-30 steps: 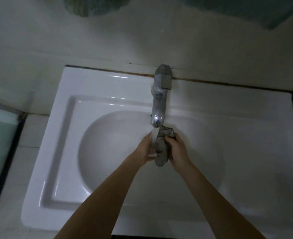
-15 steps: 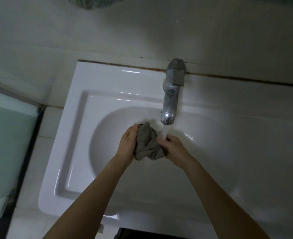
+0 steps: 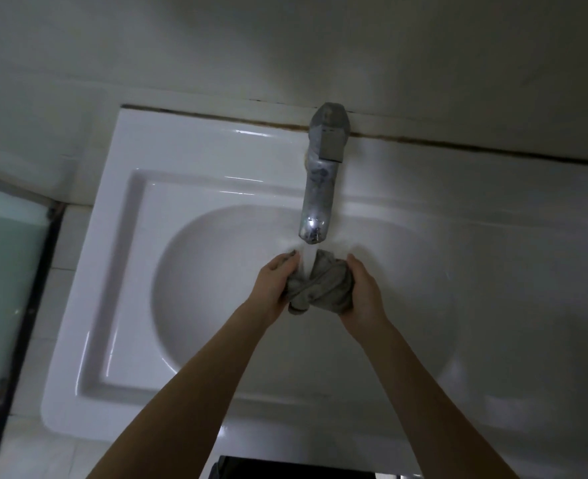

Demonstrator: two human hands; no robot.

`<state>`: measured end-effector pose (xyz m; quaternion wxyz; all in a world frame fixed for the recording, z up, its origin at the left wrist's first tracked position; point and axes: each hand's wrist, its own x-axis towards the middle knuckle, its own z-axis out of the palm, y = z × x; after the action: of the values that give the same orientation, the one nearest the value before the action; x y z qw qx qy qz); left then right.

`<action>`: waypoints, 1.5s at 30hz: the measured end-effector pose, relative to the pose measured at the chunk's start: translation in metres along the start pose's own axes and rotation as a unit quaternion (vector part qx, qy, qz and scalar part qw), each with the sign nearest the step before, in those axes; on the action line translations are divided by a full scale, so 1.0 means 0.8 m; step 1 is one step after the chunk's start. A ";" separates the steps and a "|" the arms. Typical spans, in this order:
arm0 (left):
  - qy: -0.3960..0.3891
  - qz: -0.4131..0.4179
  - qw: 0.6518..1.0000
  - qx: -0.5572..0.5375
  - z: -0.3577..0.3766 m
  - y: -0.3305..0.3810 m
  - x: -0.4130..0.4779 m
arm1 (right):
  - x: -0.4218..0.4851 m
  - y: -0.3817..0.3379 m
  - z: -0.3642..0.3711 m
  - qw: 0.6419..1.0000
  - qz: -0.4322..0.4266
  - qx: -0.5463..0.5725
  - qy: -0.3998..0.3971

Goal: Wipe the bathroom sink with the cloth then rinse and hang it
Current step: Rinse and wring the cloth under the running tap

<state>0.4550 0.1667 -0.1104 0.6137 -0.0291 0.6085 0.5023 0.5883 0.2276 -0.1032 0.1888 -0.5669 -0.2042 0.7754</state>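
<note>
A bunched grey cloth point(image 3: 320, 288) hangs over the bowl of the white sink point(image 3: 120, 271), right under the metal tap point(image 3: 316, 202). Water runs from the spout onto the cloth's top. My left hand point(image 3: 273, 286) grips the cloth's left side with curled fingers. My right hand point(image 3: 363, 292) grips its right side. The cloth is squeezed between both hands, and its lower end droops below them.
A pale wall rises behind the sink, with a dark grout seam point(image 3: 458, 145) along the back rim. A pale green panel point(image 3: 5, 271) with a dark frame stands at the left. Something dark point(image 3: 285, 468) shows below the sink's front edge.
The cloth has shifted right, back under the running water. Both hands have closed in on it from either side, squeezing it into a tighter bunch.
</note>
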 end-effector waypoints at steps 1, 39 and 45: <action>0.001 -0.018 1.000 -0.010 0.002 -0.006 0.003 | -0.005 -0.002 0.008 1.000 -0.013 -0.016 0.000; 0.143 -0.080 0.986 -0.028 0.030 -0.004 -0.022 | 0.022 0.019 0.049 0.890 -0.154 -0.386 0.190; 0.124 -0.062 0.990 0.015 0.024 -0.010 -0.018 | -0.014 0.040 0.078 0.856 -0.242 -0.428 0.160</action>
<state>0.4777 0.1664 -0.0988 0.5638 -0.1196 0.6842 0.4468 0.5300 0.1887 -0.0944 0.1393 -0.6410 -0.6135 0.4397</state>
